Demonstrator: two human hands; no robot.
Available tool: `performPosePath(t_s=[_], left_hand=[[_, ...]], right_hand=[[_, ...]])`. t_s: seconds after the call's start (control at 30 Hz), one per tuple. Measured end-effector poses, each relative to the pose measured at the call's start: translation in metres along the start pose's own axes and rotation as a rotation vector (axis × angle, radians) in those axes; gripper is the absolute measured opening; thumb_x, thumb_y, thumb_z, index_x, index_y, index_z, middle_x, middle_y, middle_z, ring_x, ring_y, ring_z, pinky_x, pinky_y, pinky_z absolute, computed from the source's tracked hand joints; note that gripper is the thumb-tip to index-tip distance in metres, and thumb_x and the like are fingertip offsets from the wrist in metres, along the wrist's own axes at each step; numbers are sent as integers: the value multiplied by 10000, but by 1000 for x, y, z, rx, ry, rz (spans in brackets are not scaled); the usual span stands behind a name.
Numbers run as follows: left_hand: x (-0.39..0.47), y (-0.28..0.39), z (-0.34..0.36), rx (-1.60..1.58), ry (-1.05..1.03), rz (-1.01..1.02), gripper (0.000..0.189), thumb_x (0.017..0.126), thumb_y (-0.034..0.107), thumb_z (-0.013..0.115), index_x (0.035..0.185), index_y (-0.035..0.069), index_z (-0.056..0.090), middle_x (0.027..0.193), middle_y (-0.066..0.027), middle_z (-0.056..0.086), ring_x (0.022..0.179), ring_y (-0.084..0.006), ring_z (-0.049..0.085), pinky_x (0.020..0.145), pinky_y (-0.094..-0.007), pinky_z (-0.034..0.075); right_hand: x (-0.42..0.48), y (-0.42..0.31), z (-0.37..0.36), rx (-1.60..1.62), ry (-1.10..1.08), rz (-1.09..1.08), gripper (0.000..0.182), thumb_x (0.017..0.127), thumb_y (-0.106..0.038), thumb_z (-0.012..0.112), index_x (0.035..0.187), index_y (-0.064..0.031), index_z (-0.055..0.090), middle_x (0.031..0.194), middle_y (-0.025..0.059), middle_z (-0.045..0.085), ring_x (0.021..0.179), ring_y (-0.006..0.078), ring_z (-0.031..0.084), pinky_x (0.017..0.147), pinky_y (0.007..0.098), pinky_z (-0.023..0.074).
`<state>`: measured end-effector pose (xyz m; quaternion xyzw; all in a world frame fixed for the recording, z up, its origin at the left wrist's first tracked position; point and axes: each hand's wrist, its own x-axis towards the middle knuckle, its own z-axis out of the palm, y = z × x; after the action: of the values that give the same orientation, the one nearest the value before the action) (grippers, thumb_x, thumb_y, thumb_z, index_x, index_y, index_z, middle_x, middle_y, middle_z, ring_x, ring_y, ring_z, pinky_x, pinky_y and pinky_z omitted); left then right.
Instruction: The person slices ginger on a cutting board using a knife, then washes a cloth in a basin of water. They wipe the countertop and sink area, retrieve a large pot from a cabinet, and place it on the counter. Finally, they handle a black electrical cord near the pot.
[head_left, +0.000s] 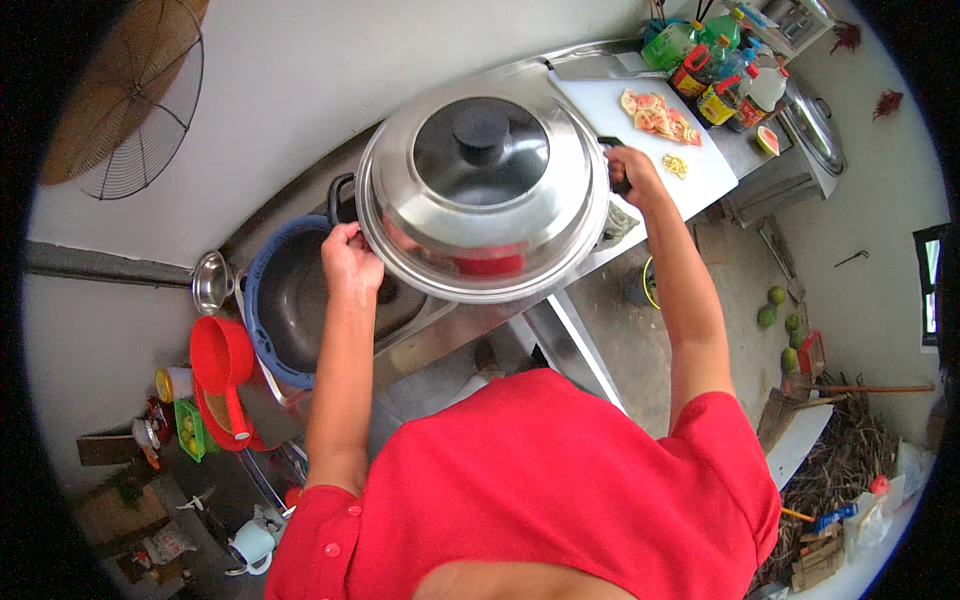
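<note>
In front of me is a wide stainless-steel pan, covered by a domed steel lid (390, 172) with a dark glass centre and a black knob (481, 131). My right hand (634, 174) is closed around the black side handle at the pan's right. My left hand (352, 261) grips the left rim, just below the other black side handle (335, 196). The lid hides what is inside. Whether the pan rests on the steel counter or is lifted above it I cannot tell. A dark basin with a blue rim (259, 300) sits in the sink by my left forearm.
On a white cutting board (600, 94) lie sliced pink-and-pale pieces (656, 116) and a small yellowish heap (674, 166). Several bottles (720, 75) crowd the counter's far right. A red dipper (220, 356) and a steel bowl (213, 282) are at left. Several green fruits (777, 295) lie on the floor.
</note>
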<state>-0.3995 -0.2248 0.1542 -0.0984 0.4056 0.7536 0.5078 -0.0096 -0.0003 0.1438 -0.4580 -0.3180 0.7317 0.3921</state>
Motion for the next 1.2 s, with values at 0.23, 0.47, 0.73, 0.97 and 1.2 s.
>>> performPosePath(t_s=[0.23,0.47,0.73,0.97,1.2], left_hand=[[34,-17,51,62,-14,50,325,824,131,434,1059,-94,433,1067,-203,494,1016,-330,496,950,-470,385],[-13,-52,80,194,-19,-249,331,882,366,378,1106,155,497,1118,-57,509,1072,-262,459,913,-611,251],[7,-100,96,178,-51,-54,439,937,471,235,1047,130,489,1221,-126,470,1154,-321,426,952,-655,231],[8,-113,90,72,-125,-200,522,844,516,468,1259,218,362,1334,-121,313,1230,-374,285,939,-710,177],[-98,-107,-78,710,-92,173,375,852,195,584,1189,73,473,1123,-63,551,967,-203,542,868,-383,441]], right_hand=[[83,-37,19,-72,190,-320,307,814,-311,614,662,-47,572,537,11,482,435,127,437,412,272,325],[19,79,-30,-970,349,-615,443,795,-348,609,1085,-19,551,964,174,596,900,338,557,818,377,434],[-53,147,-35,-1648,61,-845,113,760,-215,578,846,-158,625,1049,88,527,981,267,476,776,421,348],[-76,161,-31,-1582,-360,-954,92,745,-171,577,825,-150,618,965,66,535,893,261,504,723,410,368],[-96,137,-30,-1265,-281,-328,300,697,-113,575,991,-56,565,900,184,608,803,323,604,703,393,472]])
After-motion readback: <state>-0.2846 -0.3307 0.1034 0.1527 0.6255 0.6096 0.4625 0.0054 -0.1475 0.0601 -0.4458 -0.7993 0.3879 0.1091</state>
